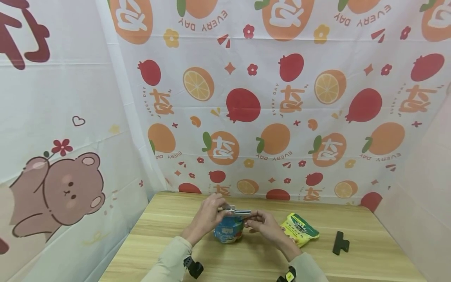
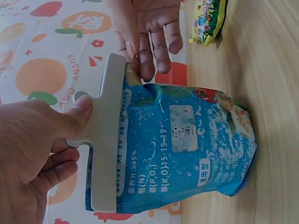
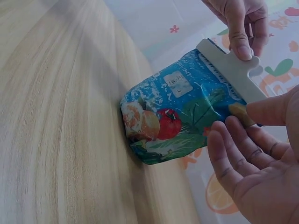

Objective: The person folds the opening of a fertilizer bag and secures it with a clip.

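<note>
Blue bag (image 1: 228,232) at the lower centre of the frame in the head view, stood upright on the wooden table (image 1: 169,219), with a white clip (image 1: 242,212) set along its top edge! The clip is gripped by the left hand (image 1: 210,211), while the bag's top corner is reached by the right hand (image 1: 263,225). Just beyond that hand, towards the lower right, a yellow-and-green packet (image 1: 303,230) is laid down, and farther right a black clip (image 1: 340,243) is seen.

Across to the left wrist view: the bag is shown sideways in the middle, a white label (image 2: 183,128) turned to the camera. The white clip's handle is clamped between left thumb and fingers. At upper right, the packet is cut off by the frame.

Over to the right wrist view: bag at centre, white clip slanted at upper right. The corner is pinched, apparently, between right thumb and a forefinger partly hidden; the other fingers are held out, slightly apart.
</note>
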`<state>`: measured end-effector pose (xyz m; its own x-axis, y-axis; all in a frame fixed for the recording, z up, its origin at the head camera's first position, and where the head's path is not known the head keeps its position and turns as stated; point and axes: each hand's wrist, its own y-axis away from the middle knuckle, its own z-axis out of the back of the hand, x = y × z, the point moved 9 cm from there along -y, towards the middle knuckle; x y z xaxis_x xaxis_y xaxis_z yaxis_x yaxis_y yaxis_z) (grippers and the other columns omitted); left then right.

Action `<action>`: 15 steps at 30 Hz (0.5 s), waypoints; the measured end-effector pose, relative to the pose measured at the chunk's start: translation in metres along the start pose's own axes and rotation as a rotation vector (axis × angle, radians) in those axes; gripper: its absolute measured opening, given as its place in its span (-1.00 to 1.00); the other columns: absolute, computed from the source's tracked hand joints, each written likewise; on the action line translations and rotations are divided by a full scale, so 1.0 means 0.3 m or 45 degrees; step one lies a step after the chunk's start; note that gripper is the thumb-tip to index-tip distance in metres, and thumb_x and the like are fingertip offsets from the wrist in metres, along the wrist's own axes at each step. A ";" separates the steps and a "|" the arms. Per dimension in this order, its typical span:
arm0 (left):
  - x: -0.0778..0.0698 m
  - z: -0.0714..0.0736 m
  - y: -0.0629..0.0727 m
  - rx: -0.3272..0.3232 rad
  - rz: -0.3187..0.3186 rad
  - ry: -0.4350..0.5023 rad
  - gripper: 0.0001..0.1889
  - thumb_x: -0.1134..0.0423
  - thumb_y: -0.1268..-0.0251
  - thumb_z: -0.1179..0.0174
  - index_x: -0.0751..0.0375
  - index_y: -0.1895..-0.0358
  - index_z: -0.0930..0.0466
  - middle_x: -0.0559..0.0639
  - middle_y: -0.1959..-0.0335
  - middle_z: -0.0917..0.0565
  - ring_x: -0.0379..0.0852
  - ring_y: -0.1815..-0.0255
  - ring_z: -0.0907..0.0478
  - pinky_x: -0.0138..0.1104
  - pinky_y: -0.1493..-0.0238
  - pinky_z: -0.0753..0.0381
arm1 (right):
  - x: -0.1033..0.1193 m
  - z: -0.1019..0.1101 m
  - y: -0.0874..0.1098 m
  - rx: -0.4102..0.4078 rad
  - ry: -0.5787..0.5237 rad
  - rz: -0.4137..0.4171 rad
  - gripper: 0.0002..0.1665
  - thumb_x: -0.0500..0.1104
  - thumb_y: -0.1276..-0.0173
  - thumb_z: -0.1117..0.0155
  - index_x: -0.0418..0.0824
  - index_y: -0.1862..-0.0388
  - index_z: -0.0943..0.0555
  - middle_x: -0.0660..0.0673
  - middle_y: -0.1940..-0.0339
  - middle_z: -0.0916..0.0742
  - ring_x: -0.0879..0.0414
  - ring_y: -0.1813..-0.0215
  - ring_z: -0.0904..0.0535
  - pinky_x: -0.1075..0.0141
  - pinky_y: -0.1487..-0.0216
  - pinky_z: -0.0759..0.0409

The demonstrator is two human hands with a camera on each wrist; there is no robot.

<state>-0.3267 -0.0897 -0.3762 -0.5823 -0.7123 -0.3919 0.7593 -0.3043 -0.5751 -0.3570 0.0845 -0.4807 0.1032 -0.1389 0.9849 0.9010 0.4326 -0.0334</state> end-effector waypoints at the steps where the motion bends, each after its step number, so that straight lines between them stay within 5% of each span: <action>1: 0.002 0.000 0.001 -0.002 0.003 -0.007 -0.85 0.24 -0.05 -0.54 0.14 0.33 -0.76 -0.09 0.39 -0.64 -0.18 0.29 -0.51 -0.43 0.29 -0.52 | 0.001 0.001 -0.001 -0.004 0.007 0.001 -0.59 -0.18 -0.51 -0.21 -0.42 -0.20 -0.49 -0.36 -0.07 -0.72 -0.25 -0.13 -0.67 0.22 0.01 -0.73; 8: 0.022 -0.005 0.010 0.005 0.046 -0.022 -0.77 0.21 -0.07 -0.54 0.10 0.20 -0.73 -0.09 0.26 -0.70 -0.15 0.20 -0.56 -0.32 0.21 -0.60 | 0.000 0.010 -0.002 -0.045 0.044 0.004 -0.61 -0.17 -0.50 -0.23 -0.38 -0.17 -0.51 -0.28 -0.01 -0.73 -0.22 -0.08 -0.68 0.22 0.09 -0.73; 15: 0.048 -0.018 0.024 0.048 0.110 -0.001 -0.67 0.29 -0.08 -0.53 0.08 0.07 -0.69 -0.07 0.16 -0.76 -0.12 0.12 -0.60 -0.25 0.15 -0.60 | 0.010 0.022 0.004 -0.084 0.113 0.012 -0.64 -0.17 -0.49 -0.25 -0.37 -0.14 -0.54 -0.23 0.04 -0.71 0.06 0.05 -0.71 0.25 0.13 -0.73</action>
<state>-0.3311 -0.0987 -0.3900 -0.5139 -0.7375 -0.4380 0.8171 -0.2655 -0.5117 -0.3583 0.0905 -0.4766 0.1465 -0.2150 0.9656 0.9253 0.3750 -0.0569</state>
